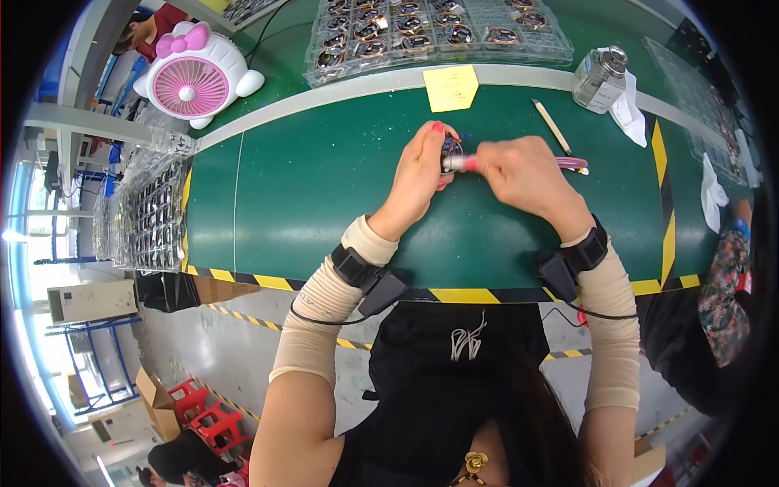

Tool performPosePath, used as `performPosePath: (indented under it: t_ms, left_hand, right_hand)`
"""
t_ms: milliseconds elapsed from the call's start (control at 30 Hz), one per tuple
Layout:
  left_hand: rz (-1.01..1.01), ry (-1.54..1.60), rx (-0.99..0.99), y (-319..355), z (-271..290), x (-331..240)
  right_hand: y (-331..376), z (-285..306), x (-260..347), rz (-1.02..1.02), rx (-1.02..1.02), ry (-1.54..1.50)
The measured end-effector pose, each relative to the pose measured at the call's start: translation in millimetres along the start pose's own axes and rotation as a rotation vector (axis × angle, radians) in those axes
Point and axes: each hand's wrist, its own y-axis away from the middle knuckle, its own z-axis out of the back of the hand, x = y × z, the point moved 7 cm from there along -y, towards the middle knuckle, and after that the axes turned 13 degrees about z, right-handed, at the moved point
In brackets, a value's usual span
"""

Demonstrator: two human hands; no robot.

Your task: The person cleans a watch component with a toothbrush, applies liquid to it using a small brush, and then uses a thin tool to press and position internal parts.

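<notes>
In front of me, over the green table mat point(324, 195), my left hand point(412, 177) is closed around a small round metal-rimmed part point(450, 148). Its far side and most of its edge are hidden by my fingers. My right hand point(523, 172), smeared by motion, grips a pink-handled brush point(573, 162). The brush's pale tip touches or nearly touches the part; the blur hides which. To the right of that hand lies a pencil-like wooden stick with a dark tip point(552, 127).
Clear plastic trays point(438, 50) of round parts stand along the back, behind a yellow note point(451, 88). A pink-and-white fan point(195, 77) is at left, near stacked trays point(146, 215). At right are a bottle point(601, 79), white tissue point(627, 114) and another person's sleeve point(726, 292).
</notes>
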Motion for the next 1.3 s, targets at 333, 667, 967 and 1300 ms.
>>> performPosePath:
  t_ms: [333, 667, 967, 1300]
  left_hand:
    - [-0.027, -0.030, 0.020, -2.5, -0.3, 2.3]
    - [-0.009, 0.076, 0.035, -0.2, -2.0, -0.6]
    - [0.072, 0.238, 0.079, -3.6, 2.0, -0.2]
    - [0.088, 0.134, 0.058, -0.8, -3.5, 1.4]
  right_hand:
    - [-1.9, 3.7, -3.2, -0.057, -0.092, -0.022]
    - [0.0, -0.7, -0.2, -0.076, -0.043, -0.028]
    - [1.2, -2.1, 9.9, -0.052, 0.023, -0.127]
    - [-3.9, 7.0, 1.9, -0.123, -0.140, 0.003]
